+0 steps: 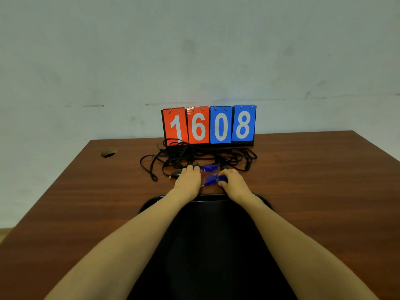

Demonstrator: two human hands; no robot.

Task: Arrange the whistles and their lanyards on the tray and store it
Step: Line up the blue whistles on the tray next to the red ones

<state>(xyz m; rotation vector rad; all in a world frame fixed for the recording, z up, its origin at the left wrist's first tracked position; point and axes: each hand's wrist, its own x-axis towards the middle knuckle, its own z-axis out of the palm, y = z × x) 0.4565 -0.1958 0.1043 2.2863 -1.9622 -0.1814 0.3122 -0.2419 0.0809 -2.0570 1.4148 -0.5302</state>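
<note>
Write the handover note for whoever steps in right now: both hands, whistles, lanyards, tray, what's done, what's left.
Left hand: rests on the whistle pile; I cannot tell whether it grips anything.
Right hand: holds a blue whistle just beyond the tray.
On the table: second blue whistle and black whistle, by the left hand.
Lanyards: tangled heap in front of the scoreboard.
Tray: nearest the person, visible part bare.
Done: nothing on the tray yet.
Left: untangle, lay whistles and lanyards on the tray, store it.
</note>
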